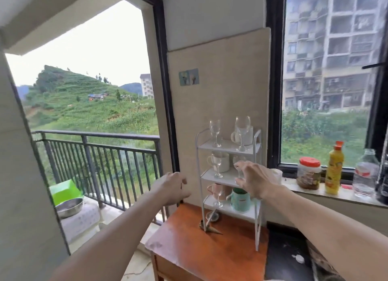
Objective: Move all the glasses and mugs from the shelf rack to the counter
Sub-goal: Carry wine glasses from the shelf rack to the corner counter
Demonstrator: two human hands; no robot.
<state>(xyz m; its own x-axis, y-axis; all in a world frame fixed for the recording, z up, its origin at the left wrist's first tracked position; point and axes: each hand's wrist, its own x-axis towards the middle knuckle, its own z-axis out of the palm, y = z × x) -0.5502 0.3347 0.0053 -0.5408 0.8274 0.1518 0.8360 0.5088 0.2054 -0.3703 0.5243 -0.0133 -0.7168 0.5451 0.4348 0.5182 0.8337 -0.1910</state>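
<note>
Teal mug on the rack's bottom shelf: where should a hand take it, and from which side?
Probably its body, from the open front: the teal mug stands upright, and its handle points left toward a stemmed glass close beside it.

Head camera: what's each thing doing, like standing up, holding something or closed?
Tall clear stemmed glass, top shelf: upright, empty.
Teal ceramic mug, bottom shelf: upright.
White three-tier metal shelf rack: standing, loaded with glasses and mugs.
Left hand: relaxed, holding nothing.
Right hand: fingers spread near a middle-shelf glass, holding nothing.
Red-lidded clear plastic jar: lid on.
Yellow plastic bottle: upright, capped.
</note>
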